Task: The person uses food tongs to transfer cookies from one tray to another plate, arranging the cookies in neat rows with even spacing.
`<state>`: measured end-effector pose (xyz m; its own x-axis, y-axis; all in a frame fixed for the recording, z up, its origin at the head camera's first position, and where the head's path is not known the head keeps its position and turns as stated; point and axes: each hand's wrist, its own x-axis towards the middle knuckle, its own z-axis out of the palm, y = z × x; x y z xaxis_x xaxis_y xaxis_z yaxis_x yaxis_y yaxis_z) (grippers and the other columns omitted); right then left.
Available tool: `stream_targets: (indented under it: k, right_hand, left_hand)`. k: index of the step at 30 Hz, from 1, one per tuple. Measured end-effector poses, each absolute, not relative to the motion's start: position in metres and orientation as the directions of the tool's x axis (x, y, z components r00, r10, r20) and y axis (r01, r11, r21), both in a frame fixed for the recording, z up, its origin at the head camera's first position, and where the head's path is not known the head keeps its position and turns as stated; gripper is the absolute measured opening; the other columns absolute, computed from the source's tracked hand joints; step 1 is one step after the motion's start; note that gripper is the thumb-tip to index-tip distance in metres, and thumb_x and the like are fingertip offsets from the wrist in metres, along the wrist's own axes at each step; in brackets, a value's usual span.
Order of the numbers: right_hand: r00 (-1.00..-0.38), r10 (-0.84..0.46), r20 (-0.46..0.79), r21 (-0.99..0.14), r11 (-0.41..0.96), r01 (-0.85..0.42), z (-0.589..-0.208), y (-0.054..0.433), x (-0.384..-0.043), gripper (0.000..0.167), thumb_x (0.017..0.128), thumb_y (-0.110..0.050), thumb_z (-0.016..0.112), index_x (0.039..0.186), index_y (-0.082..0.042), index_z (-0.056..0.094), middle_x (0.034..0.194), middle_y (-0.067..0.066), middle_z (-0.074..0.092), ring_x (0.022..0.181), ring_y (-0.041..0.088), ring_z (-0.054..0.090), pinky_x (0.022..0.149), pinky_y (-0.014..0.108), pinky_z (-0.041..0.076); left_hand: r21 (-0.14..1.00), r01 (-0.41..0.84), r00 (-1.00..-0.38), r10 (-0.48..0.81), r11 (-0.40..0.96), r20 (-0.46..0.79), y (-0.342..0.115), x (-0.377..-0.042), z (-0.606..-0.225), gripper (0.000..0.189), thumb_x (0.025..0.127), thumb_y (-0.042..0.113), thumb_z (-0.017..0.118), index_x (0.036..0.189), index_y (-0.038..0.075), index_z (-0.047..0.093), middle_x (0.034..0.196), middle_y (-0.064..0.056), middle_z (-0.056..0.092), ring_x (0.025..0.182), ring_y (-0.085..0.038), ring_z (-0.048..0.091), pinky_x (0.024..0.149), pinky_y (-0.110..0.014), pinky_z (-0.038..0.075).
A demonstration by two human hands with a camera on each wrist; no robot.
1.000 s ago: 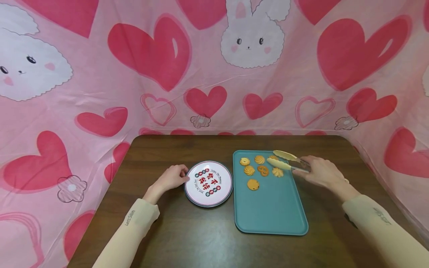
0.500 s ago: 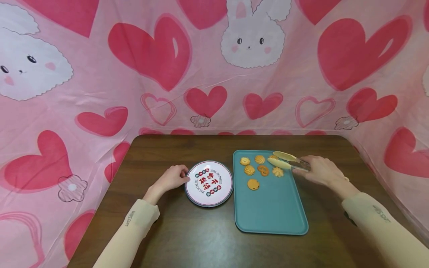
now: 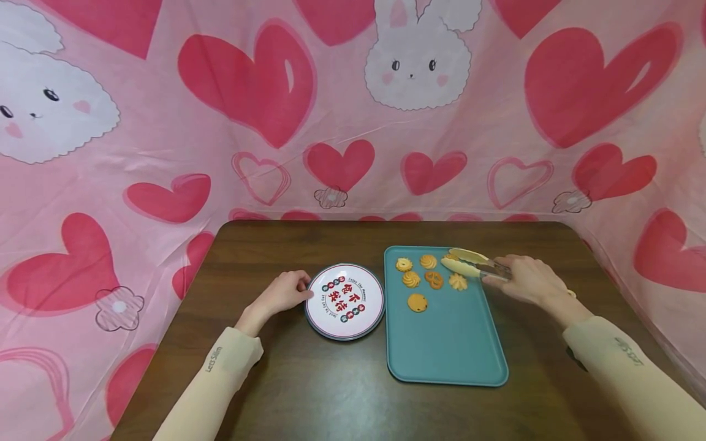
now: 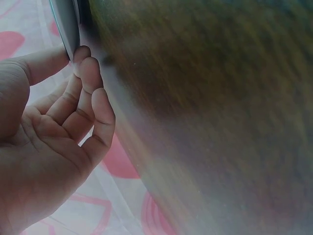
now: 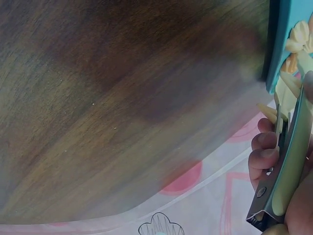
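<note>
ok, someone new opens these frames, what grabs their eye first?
Probably the pink backdrop filling the upper head view, with its big red hearts and white rabbits. Next, likely the teal tray right of centre on the brown table, cookies toward its far end, where the right hand holds pale-tipped tongs. Left of the tray, the left hand pinches the rim of a white plate with red lettering.
</note>
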<state>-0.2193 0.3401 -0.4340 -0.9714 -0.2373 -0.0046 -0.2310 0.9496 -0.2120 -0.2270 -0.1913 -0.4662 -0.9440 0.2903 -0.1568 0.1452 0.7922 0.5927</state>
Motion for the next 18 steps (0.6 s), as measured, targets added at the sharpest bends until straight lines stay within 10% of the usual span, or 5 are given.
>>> stream_targets:
  k: [18]
  right_hand:
    - [-0.965, -0.262, 0.03, -0.216, 0.94, -0.262, -0.4294, 0.3372, -0.2203, 0.079, 0.09, -0.063, 0.061, 0.135, 0.003, 0.058, 0.121, 0.026, 0.064, 0.106, 0.045, 0.061, 0.086, 0.064, 0.045]
  left_hand:
    - [0.611, 0.16, -0.939, 0.311, 0.775, -0.148, -0.1944, -0.2277, -0.4686, 0.027, 0.089, 0.015, 0.075, 0.112, 0.003, 0.068, 0.077, -0.003, 0.059, 0.067, -0.018, 0.053, 0.062, -0.031, 0.045]
